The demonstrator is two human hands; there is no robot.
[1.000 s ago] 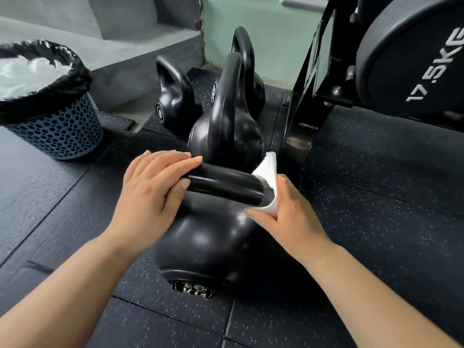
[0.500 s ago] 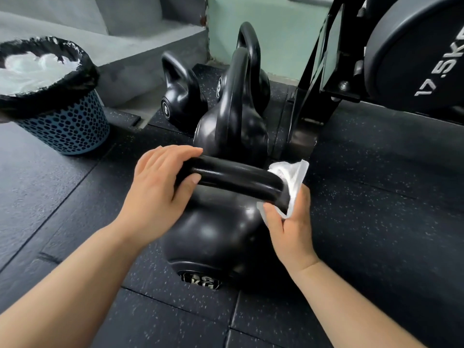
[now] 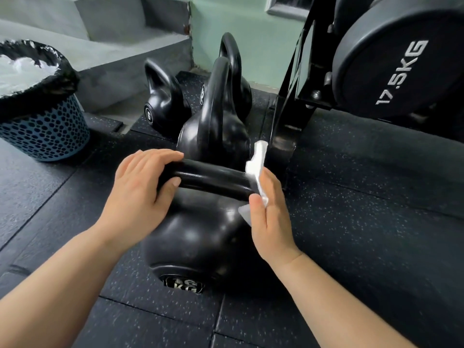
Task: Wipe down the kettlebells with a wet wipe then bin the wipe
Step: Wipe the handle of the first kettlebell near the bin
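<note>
held a white wipe (image 3: 257, 159) against the right end of the handle (image 3: 213, 178) of the nearest kettlebell (image 3: 198, 237), pinched between thumb and fingers of the right hand (image 3: 272, 214). gripped the handle's left end with the left hand (image 3: 140, 192). stood it on the floor mat (image 3: 376, 222). judged mid-task: left three more kettlebells (image 3: 216, 131) behind, could not tell whether cleaned. had not yet dropped the wipe in the bin (image 3: 45, 131), well apart on the left.

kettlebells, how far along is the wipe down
Done: no kettlebell can be told as finished. In hand: the left hand grips the handle of the 16 kg kettlebell while the right hand holds the wet wipe against the handle's right end. Left: possibly the 6 kg kettlebell and the two taller kettlebells behind, then dropping the wipe into the bin, which already holds white waste.
</note>
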